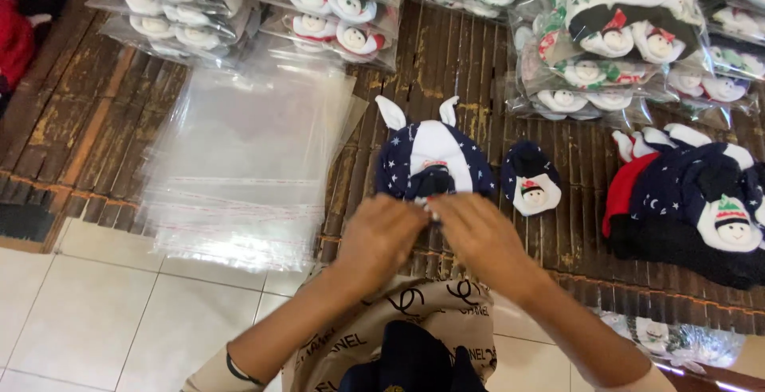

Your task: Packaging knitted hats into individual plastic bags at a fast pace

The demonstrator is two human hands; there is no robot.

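1. Surface: dark slatted bamboo mat (470, 57) on a white tile floor (96, 320).
2. Navy star-print hat (433, 157), white centre panel, two white ears, lies mid-mat.
3. Left hand (381, 237) and right hand (478, 237) both pinch its lower edge; clear bag stack (239, 169) on the left.

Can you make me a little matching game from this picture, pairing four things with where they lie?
Things:
1. navy starred hat with white ears
2. stack of clear plastic bags
3. small mitten with a snowman face
4. loose pile of dark and red clothes

Places:
A. far right of the mat
B. left of the hat
C. under the fingertips of the left hand and right hand
D. just right of the hat

Pairs: 1-C, 2-B, 3-D, 4-A
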